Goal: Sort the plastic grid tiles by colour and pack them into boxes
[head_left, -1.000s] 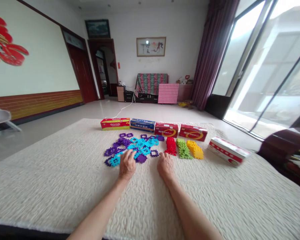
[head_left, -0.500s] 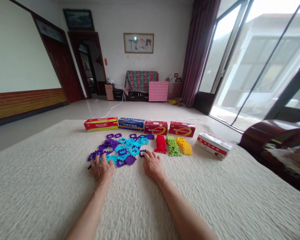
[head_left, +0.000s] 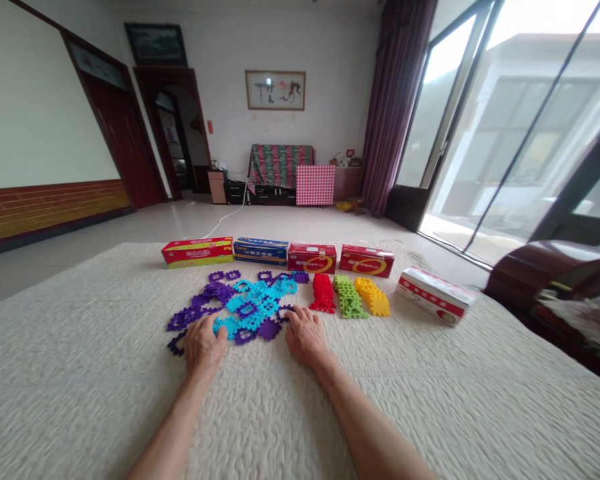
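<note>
1. The left hand (head_left: 203, 343) was palm down, fingers loosely bent and thumb set apart, over the near left edge of the loose plastic pieces; whether it gripped one could not be told
2. The right hand (head_left: 305, 333) was palm down and partly bent, its fingertips at a purple square frame (head_left: 285, 308); whether they pinched it could not be told
3. Turquoise pieces (head_left: 253, 291) lay heaped between the hands and just beyond them, with purple pieces (head_left: 218, 291) mixed in and spread to the left
4. Right of the heap, beyond the right hand, lay a red group (head_left: 323, 293), a green group (head_left: 347, 297) and a yellow group (head_left: 373, 297), side by side
5. Four boxes (head_left: 261, 251) in a row bounded the far side, and a white-and-red box (head_left: 437, 295) stood angled at the right
6. A cream quilted cover (head_left: 265, 413) stretched between the forearms and out to both sides, its far edge behind the boxes
</note>
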Demonstrator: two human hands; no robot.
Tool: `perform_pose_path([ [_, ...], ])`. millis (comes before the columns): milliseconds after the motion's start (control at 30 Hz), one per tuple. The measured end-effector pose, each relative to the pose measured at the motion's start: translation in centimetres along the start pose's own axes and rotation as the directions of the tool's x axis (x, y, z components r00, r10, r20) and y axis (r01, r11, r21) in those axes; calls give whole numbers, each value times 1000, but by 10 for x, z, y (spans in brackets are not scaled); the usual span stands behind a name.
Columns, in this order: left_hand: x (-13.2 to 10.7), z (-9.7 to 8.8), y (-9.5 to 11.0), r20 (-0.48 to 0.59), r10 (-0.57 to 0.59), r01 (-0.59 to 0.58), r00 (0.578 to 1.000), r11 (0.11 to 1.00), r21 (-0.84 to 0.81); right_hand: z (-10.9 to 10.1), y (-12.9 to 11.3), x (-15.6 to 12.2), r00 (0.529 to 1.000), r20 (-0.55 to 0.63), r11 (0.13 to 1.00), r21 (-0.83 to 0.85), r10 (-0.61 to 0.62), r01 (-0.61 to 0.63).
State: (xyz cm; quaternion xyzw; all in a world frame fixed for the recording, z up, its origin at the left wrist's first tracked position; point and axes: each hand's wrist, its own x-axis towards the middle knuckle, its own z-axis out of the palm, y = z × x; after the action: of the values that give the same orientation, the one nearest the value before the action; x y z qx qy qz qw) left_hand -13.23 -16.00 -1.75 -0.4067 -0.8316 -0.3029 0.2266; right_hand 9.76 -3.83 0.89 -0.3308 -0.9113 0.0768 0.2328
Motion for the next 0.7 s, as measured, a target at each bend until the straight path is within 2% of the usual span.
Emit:
perform_pose_path([
  [233,6,1,-2,-94,-29,16,995,989,-144,-1,1,1,975,30,959,190,-220,211],
  [433,6,1,-1,-142,-28,2,989,984,-178,-1,-2,3,982,1,950,255,-189,182],
  [567,5,-8,7,-93,13,-30,996,983,-183,-4,-8,2,985,3,948,273,-170,162],
  [700,1,-19,19,28,58,-54,998,991,-122,-5,-13,-2,971,26,943,246,-239,226],
])
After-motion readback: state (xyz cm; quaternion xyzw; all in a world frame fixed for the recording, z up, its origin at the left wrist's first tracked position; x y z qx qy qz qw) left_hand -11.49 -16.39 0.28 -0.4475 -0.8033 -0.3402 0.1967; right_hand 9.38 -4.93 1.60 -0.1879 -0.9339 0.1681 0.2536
